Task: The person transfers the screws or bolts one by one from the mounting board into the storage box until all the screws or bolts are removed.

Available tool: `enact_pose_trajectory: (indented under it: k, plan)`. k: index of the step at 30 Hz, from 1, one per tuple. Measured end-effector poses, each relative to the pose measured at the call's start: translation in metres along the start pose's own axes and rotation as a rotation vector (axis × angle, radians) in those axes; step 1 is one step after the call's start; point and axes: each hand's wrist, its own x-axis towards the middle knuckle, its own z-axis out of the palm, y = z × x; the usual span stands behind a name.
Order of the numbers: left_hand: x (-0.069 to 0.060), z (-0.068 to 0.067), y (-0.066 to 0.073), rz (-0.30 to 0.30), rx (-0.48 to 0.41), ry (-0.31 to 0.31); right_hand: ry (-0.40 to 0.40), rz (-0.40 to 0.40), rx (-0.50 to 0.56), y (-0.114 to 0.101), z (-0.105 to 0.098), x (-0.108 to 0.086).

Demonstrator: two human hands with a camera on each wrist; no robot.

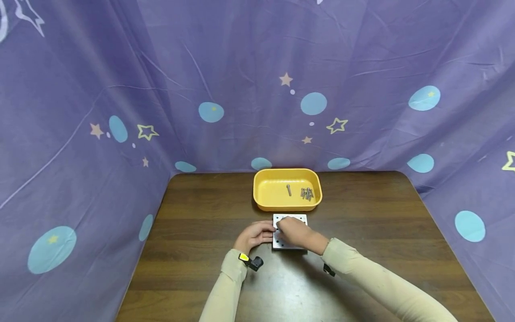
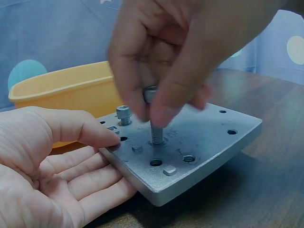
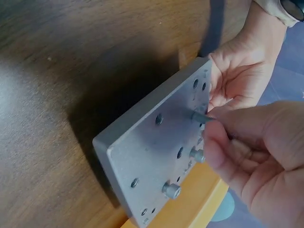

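A square silver metal plate with several holes is in front of me, near the yellow tray. My left hand holds its left edge, thumb on the top face and the other fingers at the side and underneath. Between thumb and fingertips my right hand pinches a socket-head bolt, upright with its threaded end at a hole in the plate. In the right wrist view two more bolts, one nearer and one farther, stand in the plate with their heads raised.
Behind the plate stands a yellow tray. One loose bolt lies near its middle and a small pile of bolts at its right. The brown wooden table meets a purple patterned curtain at the back and sides.
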Motion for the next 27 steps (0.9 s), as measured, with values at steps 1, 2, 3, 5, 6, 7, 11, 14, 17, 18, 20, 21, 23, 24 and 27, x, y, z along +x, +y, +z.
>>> enact_pose_trajectory:
  k: [1,2,3,5,6,7,11,14,17,18,20,21,23,24,27]
  plan:
    - [-0.0001,0.0001,0.0002,0.000,0.005,-0.003,-0.007,-0.015,-0.001,-0.0005,-0.0005,0.0002]
    - [-0.0001,0.0001,0.0003,-0.003,0.003,-0.005,-0.017,-0.023,-0.006,-0.0011,-0.0012,0.0003]
    - [0.0001,-0.0002,0.0002,0.000,0.004,-0.008,-0.020,-0.025,-0.010,-0.0015,-0.0018,0.0005]
    - [0.0005,-0.0002,0.0004,-0.005,-0.002,-0.005,-0.026,0.009,-0.028,-0.0026,-0.0032,0.0005]
    - [0.0007,-0.0003,0.0004,-0.004,-0.003,-0.007,-0.021,0.028,-0.044,-0.0030,-0.0037,0.0005]
    - [0.0010,-0.0004,0.0004,-0.003,-0.004,-0.008,-0.010,0.041,-0.052,-0.0033,-0.0039,0.0005]
    - [0.0008,-0.0003,0.0004,-0.002,-0.007,-0.019,0.000,0.000,-0.046,-0.0055,-0.0060,-0.0001]
    - [-0.0001,-0.0007,0.0004,0.005,-0.006,-0.031,0.002,-0.050,-0.041,-0.0070,-0.0075,-0.0006]
    - [-0.0011,-0.0005,0.0012,0.005,-0.011,-0.030,0.017,-0.002,-0.039,-0.0068,-0.0075,-0.0014]
    - [-0.0015,-0.0003,0.0015,0.004,-0.011,-0.029,0.022,0.004,-0.039,-0.0064,-0.0073,-0.0018]
    - [-0.0022,0.0000,0.0017,0.003,-0.010,-0.029,0.012,0.002,-0.025,-0.0060,-0.0070,-0.0029]
    - [-0.0020,0.0000,0.0017,0.002,-0.014,-0.027,0.007,-0.002,-0.026,-0.0058,-0.0066,-0.0032]
    - [-0.0018,-0.0004,0.0009,0.006,-0.013,-0.026,0.006,-0.023,-0.037,-0.0057,-0.0053,-0.0032]
    - [-0.0015,-0.0005,0.0004,0.008,-0.014,-0.026,0.006,-0.017,-0.047,-0.0060,-0.0049,-0.0033]
    - [0.0000,-0.0005,-0.0003,0.011,-0.014,-0.024,0.023,0.055,-0.060,-0.0060,-0.0029,-0.0029]
